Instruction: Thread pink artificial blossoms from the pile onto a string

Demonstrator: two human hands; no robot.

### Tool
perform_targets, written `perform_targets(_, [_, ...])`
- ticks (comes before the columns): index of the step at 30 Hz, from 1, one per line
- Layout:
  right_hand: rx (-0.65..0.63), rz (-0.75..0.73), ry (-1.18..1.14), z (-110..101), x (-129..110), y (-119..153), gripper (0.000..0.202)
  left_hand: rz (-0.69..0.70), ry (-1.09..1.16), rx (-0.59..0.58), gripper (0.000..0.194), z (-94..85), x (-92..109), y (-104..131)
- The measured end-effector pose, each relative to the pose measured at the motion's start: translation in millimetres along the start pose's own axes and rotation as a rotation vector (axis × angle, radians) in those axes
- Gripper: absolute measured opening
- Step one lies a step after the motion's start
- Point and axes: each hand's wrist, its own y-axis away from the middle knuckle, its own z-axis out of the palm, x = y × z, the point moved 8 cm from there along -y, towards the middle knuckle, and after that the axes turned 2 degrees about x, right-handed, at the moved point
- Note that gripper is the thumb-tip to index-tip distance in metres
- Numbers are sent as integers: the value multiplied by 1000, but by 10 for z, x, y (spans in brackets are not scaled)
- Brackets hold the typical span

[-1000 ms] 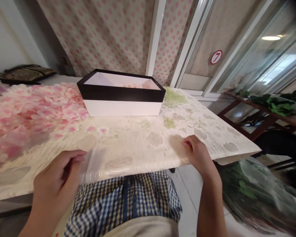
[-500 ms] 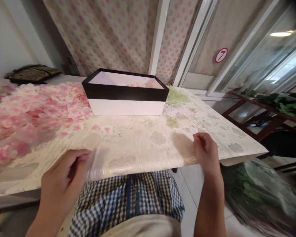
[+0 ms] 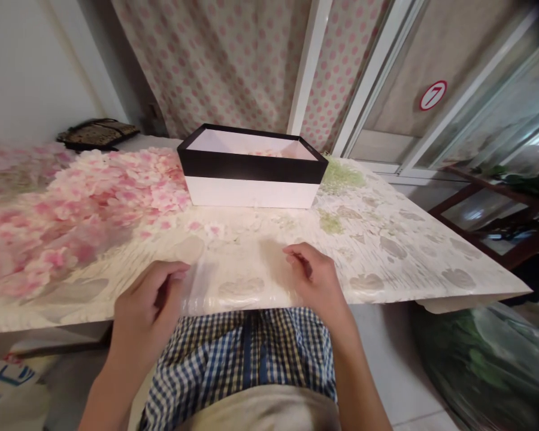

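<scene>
Both hands are at the near edge of the bench (image 3: pixel 233 257) with fingers loosely curled — the left hand (image 3: pixel 150 299) and the right hand (image 3: pixel 312 278) each show a narrow grip, and whether anything small is pinched in either cannot be told. Beyond them stands the black-rimmed white box (image 3: pixel 251 190), open at the top — pink blossoms (image 3: pixel 130 185) heaped to its left, green sprigs (image 3: pixel 341 175) to its right

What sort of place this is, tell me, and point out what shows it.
Probably a flower workroom or small shop: pink blossoms are heaped on a long covered table, beside a black-and-white box, and a clear plastic bag of greenery sits on the floor.
</scene>
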Motion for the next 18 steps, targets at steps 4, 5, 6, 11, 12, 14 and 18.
perform_targets(4, [-23, 57, -91, -25, 65, -17, 22, 18, -15, 15, 17, 5, 19, 3])
perform_targets(5, [-15, 76, -121, -28, 84, -21, 23, 22, -12, 14, 16, 7, 23, 4])
perform_targets(6, [-1, 96, -152, -33, 109, -24, 24, 25, -9, 9, 16, 11, 26, 4])
perform_targets(11, [53, 169, -275, -34, 240, -21, 39, 32, -8, 7, 17, 12, 34, 9])
perform_targets(12, [73, 183, -294, -44, 261, -21, 37, 34, -11, 8, 17, 12, 35, 10])
perform_targets(14, [137, 196, -329, -87, 284, -22, 25, 36, -14, 10, 17, 13, 30, 14])
perform_targets(18, [268, 196, -389, -204, 268, 0, 6, 30, -10, 10, 16, 15, 23, 16])
